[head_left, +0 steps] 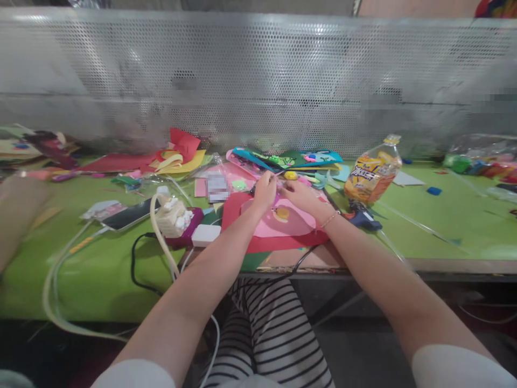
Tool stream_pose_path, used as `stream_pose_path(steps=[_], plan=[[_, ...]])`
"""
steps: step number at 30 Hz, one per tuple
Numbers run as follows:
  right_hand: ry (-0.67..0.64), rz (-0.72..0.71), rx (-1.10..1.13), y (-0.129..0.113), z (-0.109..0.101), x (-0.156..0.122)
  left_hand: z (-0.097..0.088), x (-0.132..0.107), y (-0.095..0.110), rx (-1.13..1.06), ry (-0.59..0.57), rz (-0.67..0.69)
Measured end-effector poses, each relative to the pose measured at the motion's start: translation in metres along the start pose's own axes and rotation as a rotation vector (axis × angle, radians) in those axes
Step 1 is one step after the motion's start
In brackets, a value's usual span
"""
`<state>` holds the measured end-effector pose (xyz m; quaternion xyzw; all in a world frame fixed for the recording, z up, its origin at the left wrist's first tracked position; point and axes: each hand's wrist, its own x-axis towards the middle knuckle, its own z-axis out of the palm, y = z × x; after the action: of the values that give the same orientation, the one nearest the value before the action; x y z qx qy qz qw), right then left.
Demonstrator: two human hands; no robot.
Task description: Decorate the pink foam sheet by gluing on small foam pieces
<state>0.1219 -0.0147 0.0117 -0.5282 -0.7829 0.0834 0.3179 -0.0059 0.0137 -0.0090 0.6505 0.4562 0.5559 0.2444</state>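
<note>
A pink paper sheet with rounded edges lies on a larger red sheet before me. On the pink sheet is a small round yellow piece with a pale curved piece beneath it. Over the far part of the sheets, my left hand is closed with its fingers together. My right hand is close beside it, fingers bent in a pinch. Between them shows a small purple-pink piece, too blurred to name; my fingers hide most of what they grip.
Coloured papers lie behind my hands. To the right stand a labelled plastic bottle and a dark blue glue gun. To the left are a phone, a power strip, a white charger, trailing cables and another person's arm.
</note>
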Motion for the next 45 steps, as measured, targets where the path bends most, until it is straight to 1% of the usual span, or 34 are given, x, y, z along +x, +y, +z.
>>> stream_pose_path(steps=[3,6,8,10,12,14,19,22,27,33,39,45], plan=[[0.015,0.012,0.063,0.003,0.000,0.003,0.001,0.001,0.000,-0.041,0.005,-0.032],[0.013,0.034,0.225,0.009,0.001,0.006,0.001,0.003,-0.002,-0.053,0.013,-0.081],[0.032,0.047,0.320,0.012,0.002,0.007,0.002,0.005,-0.005,-0.053,0.012,-0.137],[0.053,0.057,0.380,0.014,0.003,0.009,0.003,0.006,-0.007,-0.051,-0.008,-0.185],[0.062,0.057,0.405,0.015,0.004,0.009,0.004,0.008,-0.007,-0.054,-0.052,-0.187],[0.069,0.042,0.393,0.016,0.003,0.009,0.004,0.008,-0.007,-0.063,-0.080,-0.158],[0.116,-0.030,0.259,0.015,-0.001,0.007,0.002,0.009,-0.009,-0.046,-0.023,-0.083],[0.145,-0.085,0.165,0.013,-0.003,0.005,0.001,0.008,-0.009,-0.028,-0.018,-0.037],[0.165,-0.137,0.104,0.014,-0.003,0.005,0.000,0.006,-0.006,-0.015,-0.017,-0.024],[0.174,-0.106,0.119,0.012,-0.001,0.005,0.000,0.004,-0.002,-0.005,-0.019,-0.034],[0.159,-0.064,0.186,0.014,-0.003,0.006,0.003,0.006,-0.005,-0.071,-0.035,-0.041],[0.166,-0.104,0.196,0.018,-0.001,0.008,0.005,0.006,-0.008,-0.100,-0.049,-0.030]])
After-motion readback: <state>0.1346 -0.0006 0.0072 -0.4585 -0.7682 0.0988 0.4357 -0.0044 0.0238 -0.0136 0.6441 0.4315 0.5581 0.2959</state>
